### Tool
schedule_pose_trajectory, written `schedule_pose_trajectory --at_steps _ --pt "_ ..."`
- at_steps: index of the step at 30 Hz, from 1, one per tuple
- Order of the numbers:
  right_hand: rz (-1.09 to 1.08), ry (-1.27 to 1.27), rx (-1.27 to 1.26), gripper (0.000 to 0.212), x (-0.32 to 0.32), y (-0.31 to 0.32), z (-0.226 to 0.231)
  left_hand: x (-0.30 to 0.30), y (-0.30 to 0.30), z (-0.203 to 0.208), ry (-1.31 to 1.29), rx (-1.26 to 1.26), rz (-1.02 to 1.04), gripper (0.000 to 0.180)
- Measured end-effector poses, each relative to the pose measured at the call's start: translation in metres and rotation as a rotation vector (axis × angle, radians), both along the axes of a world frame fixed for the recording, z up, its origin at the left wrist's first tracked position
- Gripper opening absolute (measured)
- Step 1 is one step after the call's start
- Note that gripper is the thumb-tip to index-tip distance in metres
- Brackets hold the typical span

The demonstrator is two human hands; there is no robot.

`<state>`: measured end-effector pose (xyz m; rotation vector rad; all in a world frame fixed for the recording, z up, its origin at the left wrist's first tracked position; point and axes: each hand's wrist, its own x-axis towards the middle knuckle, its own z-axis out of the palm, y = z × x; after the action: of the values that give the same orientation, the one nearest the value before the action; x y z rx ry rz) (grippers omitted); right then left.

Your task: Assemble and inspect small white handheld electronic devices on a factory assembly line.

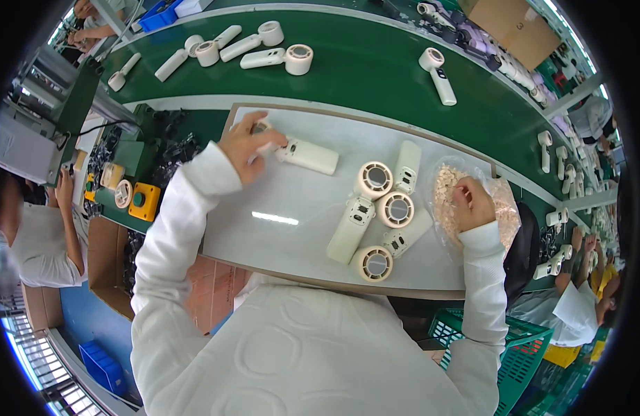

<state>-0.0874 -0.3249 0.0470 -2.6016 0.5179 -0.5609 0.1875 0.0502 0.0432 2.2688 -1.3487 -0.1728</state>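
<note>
At the left of the white work board (292, 249), my left hand (245, 147) has its fingers around the head of a cream handheld fan (310, 157). The fan lies flat, its handle pointing right, and the fingers hide most of its head. My right hand (475, 205) is over a clear plastic bag (506, 211) of small beige pieces (445, 186). Its fingers are pinched together, and whatever is between them is too small to make out. Between my hands lie three more cream fans (349, 230), close together, with round grilled heads and small open cut-outs at the handle necks.
Beyond the board runs a green conveyor belt (361, 62) bearing several cream fans (263, 58) and a lone fan (439, 76). At left stands a yellow button box (145, 202) by black parts (181, 154). A green basket (521, 360) sits low right. Other people work on both sides.
</note>
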Motion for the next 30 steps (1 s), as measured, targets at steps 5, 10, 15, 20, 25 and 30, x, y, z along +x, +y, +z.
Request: schedule_pose_trajectory --at_steps 5,10,15,20,25,30 --pt "0.024 -0.209 0.131 0.009 0.012 -0.005 -0.001 0.023 -0.037 0.004 0.274 -0.159 -0.23 0.033" --pt "0.137 -0.294 0.677 0.011 0.051 -0.002 0.032 0.031 -0.052 -0.008 -0.052 -0.349 -0.327 0.026" --pt "0.489 -0.178 0.915 0.017 0.101 0.056 0.059 0.074 0.009 0.02 0.04 -0.457 0.062 0.029" --pt "0.627 -0.025 0.903 0.013 0.149 0.103 0.043 0.109 0.104 -0.024 -0.251 0.5 0.461 0.035" --pt "0.737 0.018 0.788 0.012 0.158 0.13 0.034 0.09 0.115 -0.024 -0.239 0.496 0.559 0.034" --pt "0.687 0.289 1.086 0.013 0.16 0.144 0.028 0.081 0.109 -0.01 -0.224 0.508 0.598 0.029"
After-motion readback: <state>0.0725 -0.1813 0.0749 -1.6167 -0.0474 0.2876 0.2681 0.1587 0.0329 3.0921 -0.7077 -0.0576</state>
